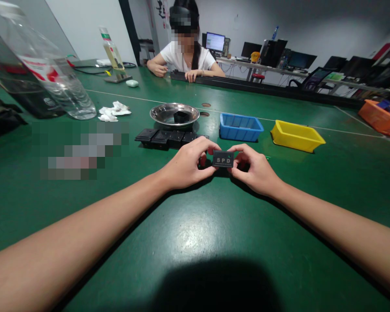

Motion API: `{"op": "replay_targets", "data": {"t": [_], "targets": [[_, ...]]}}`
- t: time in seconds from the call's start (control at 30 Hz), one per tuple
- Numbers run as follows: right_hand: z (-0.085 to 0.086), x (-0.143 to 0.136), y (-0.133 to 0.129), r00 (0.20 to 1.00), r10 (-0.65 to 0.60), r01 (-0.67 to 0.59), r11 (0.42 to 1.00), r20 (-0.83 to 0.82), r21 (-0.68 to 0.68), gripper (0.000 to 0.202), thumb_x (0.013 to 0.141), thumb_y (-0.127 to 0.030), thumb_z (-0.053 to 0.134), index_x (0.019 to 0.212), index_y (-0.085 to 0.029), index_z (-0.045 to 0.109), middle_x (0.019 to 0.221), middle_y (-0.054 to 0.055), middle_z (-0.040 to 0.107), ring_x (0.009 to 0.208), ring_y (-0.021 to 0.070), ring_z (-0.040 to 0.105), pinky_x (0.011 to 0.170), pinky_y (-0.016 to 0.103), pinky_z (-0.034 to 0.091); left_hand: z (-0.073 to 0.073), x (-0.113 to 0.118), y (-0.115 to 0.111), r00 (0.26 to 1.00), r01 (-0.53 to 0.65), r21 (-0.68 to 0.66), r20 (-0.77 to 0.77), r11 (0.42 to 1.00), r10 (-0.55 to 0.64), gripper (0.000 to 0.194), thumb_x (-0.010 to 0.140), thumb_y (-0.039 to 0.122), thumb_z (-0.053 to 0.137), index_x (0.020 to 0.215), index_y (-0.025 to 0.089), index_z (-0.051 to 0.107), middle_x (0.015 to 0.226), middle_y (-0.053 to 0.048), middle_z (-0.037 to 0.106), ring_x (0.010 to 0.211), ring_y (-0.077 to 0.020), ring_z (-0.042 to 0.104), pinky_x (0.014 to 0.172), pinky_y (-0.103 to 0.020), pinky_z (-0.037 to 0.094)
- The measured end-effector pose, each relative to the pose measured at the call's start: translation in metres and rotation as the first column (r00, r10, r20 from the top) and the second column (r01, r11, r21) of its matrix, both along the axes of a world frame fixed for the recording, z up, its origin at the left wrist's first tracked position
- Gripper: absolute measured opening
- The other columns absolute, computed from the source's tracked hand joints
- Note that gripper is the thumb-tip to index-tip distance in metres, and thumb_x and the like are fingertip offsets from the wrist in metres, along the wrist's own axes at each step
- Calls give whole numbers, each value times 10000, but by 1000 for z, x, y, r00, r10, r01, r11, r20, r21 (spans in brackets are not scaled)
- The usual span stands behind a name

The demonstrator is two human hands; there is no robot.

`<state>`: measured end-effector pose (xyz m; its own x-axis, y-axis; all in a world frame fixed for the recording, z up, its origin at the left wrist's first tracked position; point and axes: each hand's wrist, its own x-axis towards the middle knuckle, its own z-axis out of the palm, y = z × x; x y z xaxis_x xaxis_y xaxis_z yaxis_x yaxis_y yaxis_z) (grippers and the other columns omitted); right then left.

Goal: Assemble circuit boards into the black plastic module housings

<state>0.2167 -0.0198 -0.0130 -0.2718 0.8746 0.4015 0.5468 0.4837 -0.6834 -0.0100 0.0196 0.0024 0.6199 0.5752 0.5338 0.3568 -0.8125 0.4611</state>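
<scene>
In the foreground a broad dark shadow point(214, 288) fell across the green tabletop point(123, 273), with a pale glare point(191, 234) just past it. Beyond, the left hand point(189, 162) and the right hand point(256, 171) pinched a small black box marked SPD point(223, 159) between thumbs and fingers — 1 hand at each side, lettering facing the wearer. Behind the left hand lay a row of black cases point(169, 138); past it, a round metal dish point(156, 116) held 1 black piece point(181, 117). A blue bin point(240, 133) and a yellow bin point(299, 141) stood rightward, crumpled tissue point(113, 111) to the left. Farther off, a thin pale line point(133, 99) crossed the surface, and a person point(191, 56) in white sat behind a black rail point(263, 88). Across the room — against a pale wall point(234, 24) — desks carried several monitors point(215, 42).
</scene>
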Motion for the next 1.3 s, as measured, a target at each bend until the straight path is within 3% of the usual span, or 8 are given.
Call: {"op": "replay_targets", "data": {"t": [1.3], "targets": [[0,0,0,1000,-1,0,1000,18,7,345,784,-155,641,1122,-212,595,768,-30,658,669,136,610,674,271,452,2,1,-2,999,-22,-38,-24,999,21,261,814,227,679,1066,171,638,947,-21,622,679,-108,520,633,-235,447]]}}
